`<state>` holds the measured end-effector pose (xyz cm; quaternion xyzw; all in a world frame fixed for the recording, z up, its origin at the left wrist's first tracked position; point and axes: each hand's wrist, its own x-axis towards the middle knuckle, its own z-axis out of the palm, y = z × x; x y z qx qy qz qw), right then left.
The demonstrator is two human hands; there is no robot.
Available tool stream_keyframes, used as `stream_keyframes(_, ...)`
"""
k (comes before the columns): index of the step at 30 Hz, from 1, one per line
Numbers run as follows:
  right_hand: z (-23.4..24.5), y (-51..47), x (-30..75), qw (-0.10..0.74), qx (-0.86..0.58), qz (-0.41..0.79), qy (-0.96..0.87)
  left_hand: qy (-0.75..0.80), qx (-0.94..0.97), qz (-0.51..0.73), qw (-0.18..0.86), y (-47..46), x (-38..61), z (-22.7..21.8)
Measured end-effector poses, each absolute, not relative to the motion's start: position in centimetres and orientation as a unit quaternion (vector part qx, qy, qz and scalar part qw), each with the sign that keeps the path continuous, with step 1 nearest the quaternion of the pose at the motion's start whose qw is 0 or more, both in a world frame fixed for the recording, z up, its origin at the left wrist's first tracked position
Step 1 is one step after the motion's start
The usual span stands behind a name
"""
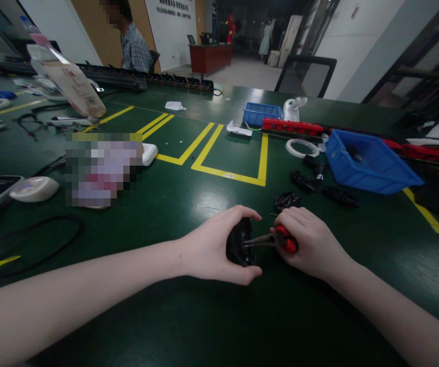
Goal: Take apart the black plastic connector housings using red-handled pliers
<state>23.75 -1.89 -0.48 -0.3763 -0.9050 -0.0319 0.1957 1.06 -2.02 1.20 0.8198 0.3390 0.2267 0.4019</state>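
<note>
My left hand (219, 247) grips a black plastic part (238, 244) between thumb and fingers, just above the green table. In my right hand (309, 239) are red-handled needle-nose pliers (288, 239), their fingers wrapped round by mine. The long metal jaws point left and meet the black part; whether they pinch anything there I cannot tell. Just beyond my right hand lies another black part (286, 200). More black parts (303, 181) rest farther back, beside a large blue bin (372, 181).
A roll of white tape (302, 148) and a small blue basket (261, 113) stand farther back, by a long red strip (291, 127). Yellow tape lines (229, 176) mark the table. At left are a white mouse-shaped object (34, 189) and black cables. A person (135, 48) sits beyond.
</note>
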Motion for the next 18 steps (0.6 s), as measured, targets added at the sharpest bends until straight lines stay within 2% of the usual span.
stream_keyframes(6, -0.4, -1.9, 23.8, 0.185, -0.373, -0.057, -0.908, 0.331, 0.833, 0.203, 0.393, -1.6, 0.9, 1.1)
stream_keyframes(14, -0.4, -2.0, 23.6, 0.190, -0.386, -0.032, -0.902, 0.309, 0.872, 0.270, 0.267, -1.9, 0.9, 0.2)
stream_keyframes(18, -0.3, -2.0, 23.6, 0.192, -0.384, -0.035, -0.902, 0.311, 0.876, 0.265, 0.255, -2.0, 0.9, 0.3)
